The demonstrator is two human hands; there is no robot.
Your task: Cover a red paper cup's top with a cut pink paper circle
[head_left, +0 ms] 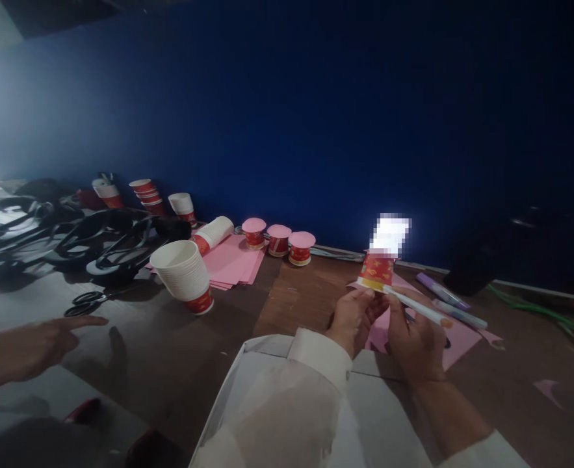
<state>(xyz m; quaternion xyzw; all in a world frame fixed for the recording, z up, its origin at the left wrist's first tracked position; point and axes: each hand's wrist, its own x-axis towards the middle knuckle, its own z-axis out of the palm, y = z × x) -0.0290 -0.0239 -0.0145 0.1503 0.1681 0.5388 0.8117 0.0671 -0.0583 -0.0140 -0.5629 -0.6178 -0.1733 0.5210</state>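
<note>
My left hand (353,316) is closed around a small red paper cup (376,270), held upside down above the table. My right hand (416,338) grips a white marker pen (416,307) whose tip rests against the cup's lower rim. Both hands hover over a pink paper sheet (455,341) lying on the brown table (291,299). White sleeves cover my forearms in the foreground.
Another person's hand (38,344) points from the left edge. Black scissors (89,302), a tilted stack of white cups (185,273), pink paper sheets (233,260), three pink-topped red cups (277,239), more cups and black headsets sit further left. Markers (443,292) lie at right.
</note>
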